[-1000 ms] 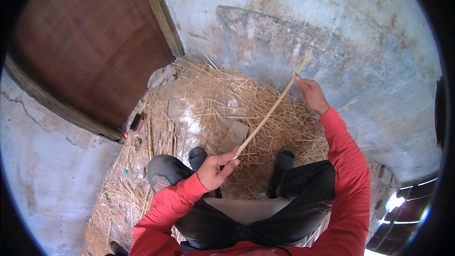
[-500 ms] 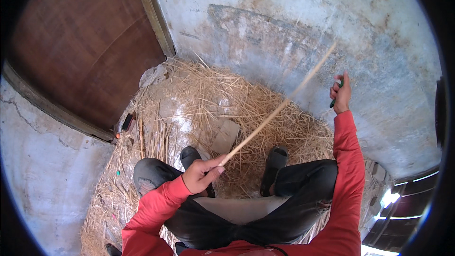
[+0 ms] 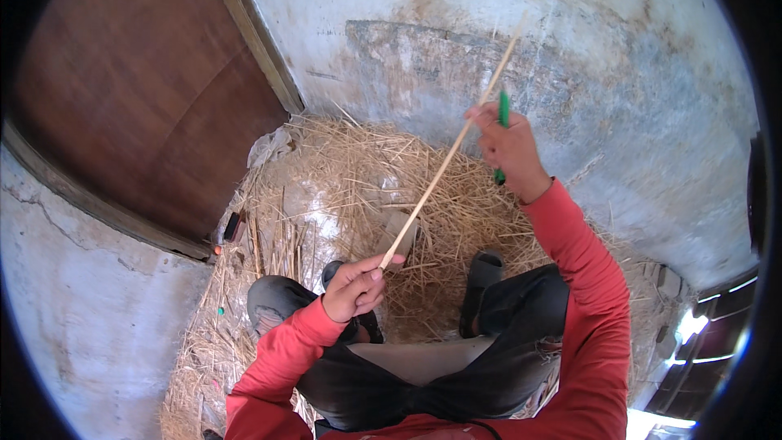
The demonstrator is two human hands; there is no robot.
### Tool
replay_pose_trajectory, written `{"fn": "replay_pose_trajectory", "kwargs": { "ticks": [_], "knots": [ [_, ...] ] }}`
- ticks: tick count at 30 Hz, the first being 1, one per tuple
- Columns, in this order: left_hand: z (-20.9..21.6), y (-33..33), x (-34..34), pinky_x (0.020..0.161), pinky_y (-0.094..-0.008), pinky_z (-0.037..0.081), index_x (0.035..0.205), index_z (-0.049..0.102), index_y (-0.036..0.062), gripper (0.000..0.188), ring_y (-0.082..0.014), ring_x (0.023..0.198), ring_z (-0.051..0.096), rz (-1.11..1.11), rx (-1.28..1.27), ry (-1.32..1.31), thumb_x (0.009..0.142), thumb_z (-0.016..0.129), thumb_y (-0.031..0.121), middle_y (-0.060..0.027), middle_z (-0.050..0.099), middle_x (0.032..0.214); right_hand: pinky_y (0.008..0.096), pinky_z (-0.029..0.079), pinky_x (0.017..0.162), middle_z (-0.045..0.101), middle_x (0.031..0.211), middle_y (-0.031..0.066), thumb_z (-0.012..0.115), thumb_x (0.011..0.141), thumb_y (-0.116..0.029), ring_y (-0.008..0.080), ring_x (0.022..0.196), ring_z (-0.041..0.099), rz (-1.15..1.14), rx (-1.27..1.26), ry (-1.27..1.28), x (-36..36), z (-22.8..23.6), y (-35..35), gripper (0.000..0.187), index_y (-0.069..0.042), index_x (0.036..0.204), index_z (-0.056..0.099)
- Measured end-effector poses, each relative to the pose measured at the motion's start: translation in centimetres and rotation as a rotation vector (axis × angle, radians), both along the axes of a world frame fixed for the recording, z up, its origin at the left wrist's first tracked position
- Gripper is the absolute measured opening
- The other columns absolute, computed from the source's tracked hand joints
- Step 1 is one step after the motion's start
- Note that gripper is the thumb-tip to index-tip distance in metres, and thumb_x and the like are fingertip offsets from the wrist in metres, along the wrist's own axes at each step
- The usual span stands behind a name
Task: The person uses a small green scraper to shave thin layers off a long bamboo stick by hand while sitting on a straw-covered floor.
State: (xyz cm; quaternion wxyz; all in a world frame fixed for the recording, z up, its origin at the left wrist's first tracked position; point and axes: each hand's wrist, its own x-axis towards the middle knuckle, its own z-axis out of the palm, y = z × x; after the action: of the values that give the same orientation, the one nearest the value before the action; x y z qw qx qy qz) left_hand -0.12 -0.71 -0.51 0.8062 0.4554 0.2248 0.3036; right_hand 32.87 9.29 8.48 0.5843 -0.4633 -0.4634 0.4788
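Note:
A long, thin pale wooden stick (image 3: pixel 446 160) slants from my lap up and to the right, in front of the wall. My left hand (image 3: pixel 353 290) is closed around its lower end, above my left knee. Farther up the stick is my right hand (image 3: pixel 515 151), its fingers closed on a slim green tool (image 3: pixel 503 107) whose ends show above and below the palm. My right thumb and index fingertips meet the stick's side. What kind of tool it is cannot be made out.
Loose straw and thin sticks (image 3: pixel 366 147) cover the floor. A pale block (image 3: pixel 397 232) lies beyond my feet, which wear dark slippers (image 3: pixel 482 277). A brown door (image 3: pixel 147 98) stands left; a stained wall (image 3: pixel 586 57) rises ahead. A small dark object (image 3: pixel 235 226) lies near the door.
My right hand has moved left from near the wall and now touches the stick. The stick's upper end has swung left, standing steeper. My left hand still grips the lower end.

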Motion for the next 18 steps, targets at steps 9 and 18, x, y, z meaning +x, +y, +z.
{"fn": "replay_pose_trajectory", "kwargs": {
  "ticks": [9, 18],
  "knots": [
    [1.1, 0.3, 2.0, 0.043, -0.0218, 0.027, 0.153, 0.042, -0.0006, 0.047, -0.0063, 0.042, 0.027, 0.138, -0.024, -0.066, 0.112, 0.041, 0.023, 0.0042, 0.036, 0.06, 0.03, 0.034, 0.051, 0.049, 0.058, -0.0048, 0.077, 0.095, -0.034, 0.006, 0.055, 0.043, 0.155, 0.092, -0.435, -6.4, -2.1, -2.4, 0.035, -0.003, 0.08, 0.069],
    [1.1, 0.1, 3.8, 0.041, -0.023, 0.029, 0.154, 0.045, 0.0021, 0.048, -0.0056, 0.043, 0.037, 0.328, 0.308, 0.212, 0.11, 0.052, 0.02, 0.0023, 0.048, 0.062, 0.0291, 0.032, 0.055, 0.045, 0.062, -0.0067, 0.078, 0.095, -0.028, 0.0048, 0.06, 0.038, -0.003, 0.175, -0.492, -6.5, -2.1, -2.3, 0.034, -0.005, 0.075, 0.062]
  ]
}}
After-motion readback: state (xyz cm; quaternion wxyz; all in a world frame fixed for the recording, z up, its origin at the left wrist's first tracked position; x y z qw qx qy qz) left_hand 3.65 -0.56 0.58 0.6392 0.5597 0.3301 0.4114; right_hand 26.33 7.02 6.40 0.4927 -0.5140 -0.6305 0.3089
